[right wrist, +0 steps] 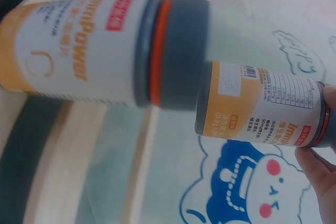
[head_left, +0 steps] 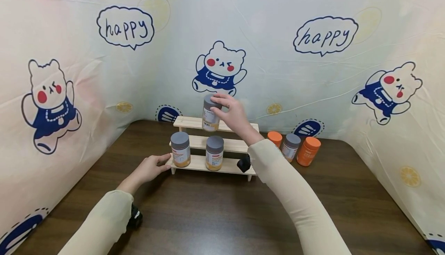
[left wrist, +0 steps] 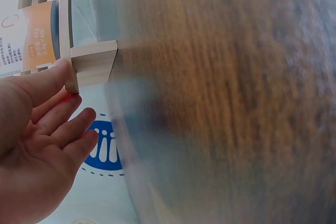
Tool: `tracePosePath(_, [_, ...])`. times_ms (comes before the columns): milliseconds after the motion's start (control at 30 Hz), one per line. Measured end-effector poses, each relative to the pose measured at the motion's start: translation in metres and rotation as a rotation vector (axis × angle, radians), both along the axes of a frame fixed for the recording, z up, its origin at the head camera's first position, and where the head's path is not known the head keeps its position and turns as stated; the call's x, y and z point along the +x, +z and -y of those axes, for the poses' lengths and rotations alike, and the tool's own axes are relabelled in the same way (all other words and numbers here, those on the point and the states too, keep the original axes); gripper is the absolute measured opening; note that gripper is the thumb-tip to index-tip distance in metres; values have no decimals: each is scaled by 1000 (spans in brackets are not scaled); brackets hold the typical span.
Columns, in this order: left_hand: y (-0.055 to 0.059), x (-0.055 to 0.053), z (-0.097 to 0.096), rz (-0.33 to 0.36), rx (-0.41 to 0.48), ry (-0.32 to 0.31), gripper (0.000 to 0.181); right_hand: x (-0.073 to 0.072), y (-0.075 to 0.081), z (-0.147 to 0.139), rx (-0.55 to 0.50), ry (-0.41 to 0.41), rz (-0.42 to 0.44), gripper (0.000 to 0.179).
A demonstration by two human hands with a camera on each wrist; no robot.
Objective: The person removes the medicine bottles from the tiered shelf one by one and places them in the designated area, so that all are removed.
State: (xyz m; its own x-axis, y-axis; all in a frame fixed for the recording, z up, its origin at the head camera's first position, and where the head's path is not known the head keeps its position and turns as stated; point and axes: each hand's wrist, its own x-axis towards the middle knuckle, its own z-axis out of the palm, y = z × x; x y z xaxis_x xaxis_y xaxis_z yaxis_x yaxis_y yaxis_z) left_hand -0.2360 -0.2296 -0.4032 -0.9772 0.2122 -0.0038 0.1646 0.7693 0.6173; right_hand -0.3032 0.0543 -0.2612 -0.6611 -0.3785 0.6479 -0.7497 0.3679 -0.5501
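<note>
Nearest, above the bench (head_left: 187,208), the left hand (head_left: 147,169) is at the eight o'clock corner of the wooden rack (head_left: 198,142), thumb and forefinger pinching the lowest tier's end, other fingers slightly spread. The rack has three tiers; two grey-lidded jars (head_left: 180,150) stand on the lowest. Toward three o'clock, three more stand on the bench: a third grey-lidded jar (head_left: 291,143) between two orange jars (head_left: 308,152). Farther back, toward twelve o'clock, the right hand (head_left: 233,112) pinches a fourth grey-lidded jar (head_left: 210,119) by its lid, fingers parted to its width; this jar is roughly upright at the top tier, whether touching I cannot tell. Behind is a printed backdrop (head_left: 267,65).
</note>
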Motion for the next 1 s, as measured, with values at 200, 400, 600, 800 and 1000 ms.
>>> tracePosePath(200, [-1, -1, 1, -9, 2, -3, 50, 3, 9, -17, -87, 5, -14, 30])
tracePosePath(400, [0, -1, 1, -11, 1, -8, 50, 9, 13, -36, -150, -5, -6, 30])
tracePosePath(600, [0, 0, 0, -10, 6, -9, 50, 32, 24, -52, -182, -26, 6, 29])
tracePosePath(800, [2, 2, -1, 5, 13, 2, 49, 58, 31, -68, -191, -83, 37, 30])
tracePosePath(1000, [2, 2, -1, 16, 13, 1, 50, 47, 10, -93, -203, -110, 44, 32])
